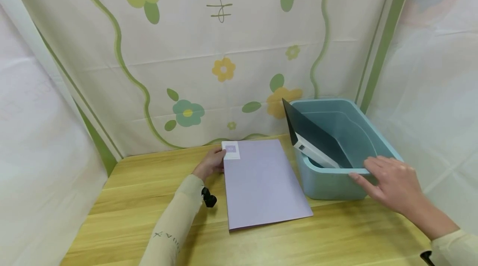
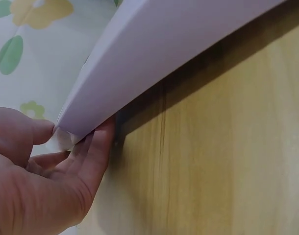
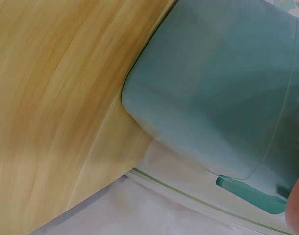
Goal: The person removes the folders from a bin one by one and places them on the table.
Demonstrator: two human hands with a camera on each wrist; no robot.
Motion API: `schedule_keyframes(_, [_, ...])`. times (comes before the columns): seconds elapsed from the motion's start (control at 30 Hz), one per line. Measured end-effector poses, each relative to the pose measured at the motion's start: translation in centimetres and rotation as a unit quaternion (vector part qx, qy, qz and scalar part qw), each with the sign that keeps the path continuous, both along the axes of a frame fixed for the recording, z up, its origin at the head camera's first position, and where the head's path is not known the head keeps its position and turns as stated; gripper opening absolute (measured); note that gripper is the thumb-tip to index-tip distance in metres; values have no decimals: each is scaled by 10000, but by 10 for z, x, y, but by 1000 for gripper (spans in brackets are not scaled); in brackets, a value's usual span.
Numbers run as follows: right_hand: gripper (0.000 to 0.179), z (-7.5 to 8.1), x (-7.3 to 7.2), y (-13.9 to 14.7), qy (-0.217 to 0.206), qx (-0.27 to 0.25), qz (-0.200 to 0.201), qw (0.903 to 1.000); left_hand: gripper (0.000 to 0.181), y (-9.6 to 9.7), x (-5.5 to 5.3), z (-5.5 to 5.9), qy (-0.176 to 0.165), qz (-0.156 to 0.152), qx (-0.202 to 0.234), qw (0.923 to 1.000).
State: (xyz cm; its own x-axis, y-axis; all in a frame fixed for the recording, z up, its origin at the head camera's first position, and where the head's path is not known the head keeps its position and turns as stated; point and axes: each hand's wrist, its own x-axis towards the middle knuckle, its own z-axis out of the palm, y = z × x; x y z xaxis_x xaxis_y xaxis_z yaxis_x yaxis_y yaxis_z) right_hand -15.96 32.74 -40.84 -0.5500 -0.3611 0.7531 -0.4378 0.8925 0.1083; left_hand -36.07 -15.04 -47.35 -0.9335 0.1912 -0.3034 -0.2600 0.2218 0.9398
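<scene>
Left grip (image 1: 212, 163) nearly closed, pinching purple folder (image 1: 263, 185) near one corner; right grip (image 1: 393, 181) curled over blue bin (image 1: 332, 185) rim; folder on counter (image 1: 149, 199) beside bin, might droop or splay if lifted one-cornered

Soft, even light in head view, dimmer wrist views, dark shadow (image 2: 188, 84) beneath lilac folder (image 2: 154, 49)

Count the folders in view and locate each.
2. A lilac rectangular folder, held by the left hand, is over the wooden table; a dark folder with a white spine leans in the blue plastic bin. More may be hidden inside.
</scene>
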Motion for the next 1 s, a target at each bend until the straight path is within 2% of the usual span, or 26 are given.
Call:
schedule_keyframes(0.13, [60,2,0,-1,21,-7,9,10000,46,0,-1,0,179,-7,-170,9997])
schedule_keyframes(0.23, [60,3,0,-2,44,-22,26,10000,48,1,-1,0,514,91,-426,9977])
schedule_keyframes(0.37, [60,4,0,-2,53,-40,23,10000,54,6,0,1,1011,233,-970,9899])
schedule_keyframes(0.43, [60,4,0,-1,82,-42,35,10000,56,8,1,2,1152,271,-1227,9854])
schedule_keyframes(0.6, [60,3,0,0,99,-35,34,9999,57,9,5,1,1230,381,-1603,9786])
schedule_keyframes(0.8, [59,0,1,1,12,-23,-15,10000,53,8,8,-2,1335,458,-1853,9725])
schedule_keyframes(1.0, [59,0,2,0,2,-46,-38,10000,41,7,13,-1,1707,378,-2421,9544])
